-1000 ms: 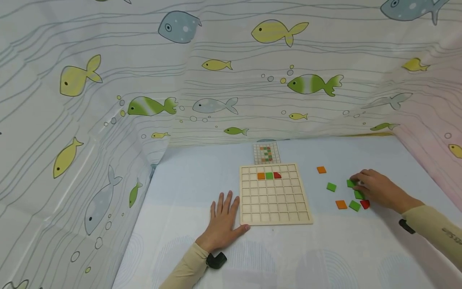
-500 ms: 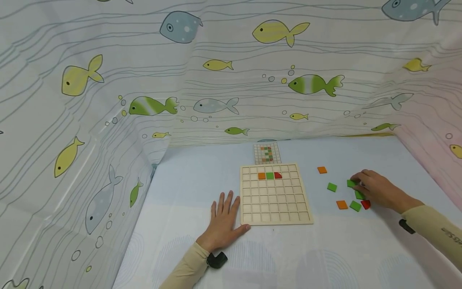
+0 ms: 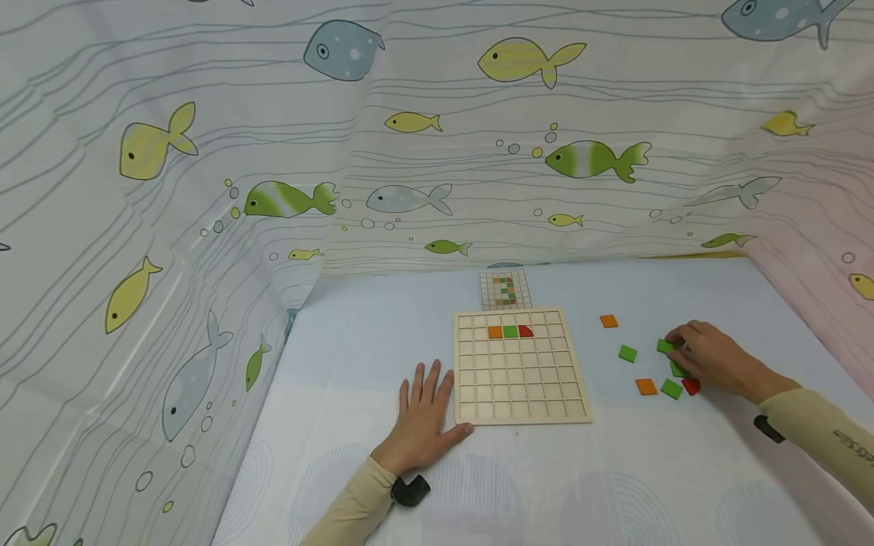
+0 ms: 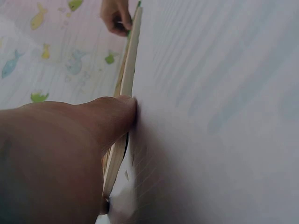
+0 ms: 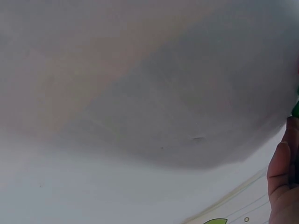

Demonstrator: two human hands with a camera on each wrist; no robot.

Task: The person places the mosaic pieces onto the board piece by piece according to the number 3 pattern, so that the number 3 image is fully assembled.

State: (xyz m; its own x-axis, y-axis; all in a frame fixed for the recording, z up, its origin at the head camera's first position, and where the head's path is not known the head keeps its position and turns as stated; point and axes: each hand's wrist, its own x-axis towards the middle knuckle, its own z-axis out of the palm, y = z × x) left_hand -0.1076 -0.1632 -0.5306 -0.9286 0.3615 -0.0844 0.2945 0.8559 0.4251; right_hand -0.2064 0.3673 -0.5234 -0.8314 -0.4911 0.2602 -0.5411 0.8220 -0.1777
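The left hand (image 3: 418, 428) lies spread, thumb touching the board's near left corner. Right of the board (image 3: 522, 383), the right hand (image 3: 713, 358) pinches 1 green tile (image 3: 664, 346); 3 more green tiles (image 3: 627, 353), 2 orange tiles (image 3: 646, 387) and 1 red tile (image 3: 691, 387) lie nearby.

High, downward head view; close wrist views, the left sharing its board (image 3: 517, 381).

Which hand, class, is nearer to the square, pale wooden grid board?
Left. The left hand lies beside the board, thumb against its near left corner; the right hand is apart, off to the board's right, fingertips at a flat, square green tile.
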